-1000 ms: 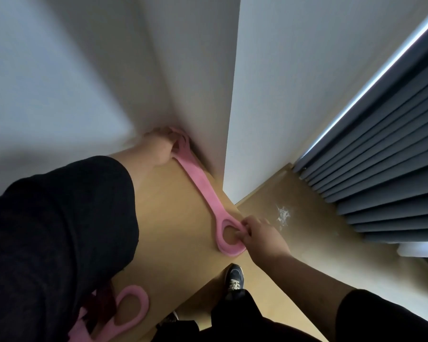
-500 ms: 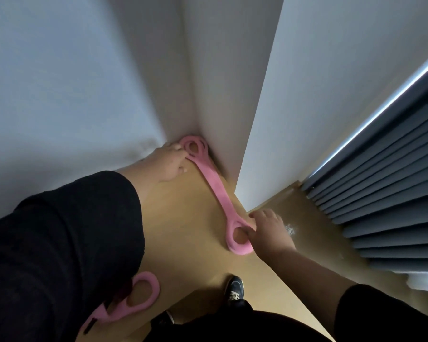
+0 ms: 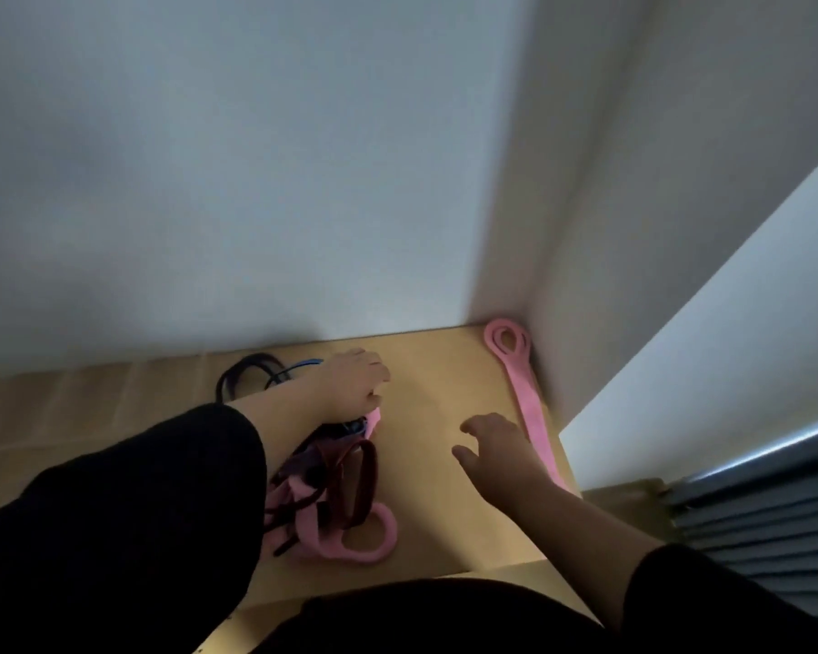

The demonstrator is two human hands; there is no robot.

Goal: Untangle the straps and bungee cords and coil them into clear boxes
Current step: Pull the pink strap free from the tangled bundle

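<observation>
From the head camera I see a light wooden tabletop (image 3: 435, 464) set into a corner, white wall (image 3: 256, 181) along its far edge and a second wall (image 3: 633, 228) closing its right side. The near edge runs just above my dark clothing at the bottom of the view.

My left hand (image 3: 350, 387) reaches over the tangled heap of straps and cords (image 3: 331, 474) at the left-centre of the top. Its fingers curl downward over the upper end of the heap, but the picture is soft there and I cannot tell whether they actually grip a strand. Dark cords and a blue one (image 3: 298, 368) loop out behind the wrist toward the far wall. A pink loop (image 3: 369, 535) of the heap lies nearest me, close to the near edge.

My right hand (image 3: 497, 453) hovers over bare wood, fingers spread and relaxed, holding nothing. Just beside it, to its right, a separate pink strap (image 3: 525, 398) lies stretched along the right-hand wall, its far loop tucked into the corner; its near end is hidden behind my forearm.

Between the heap and the pink strap a broad band of bare tabletop stays free. Grey slatted blinds (image 3: 752, 535) show beyond the table's right edge.
</observation>
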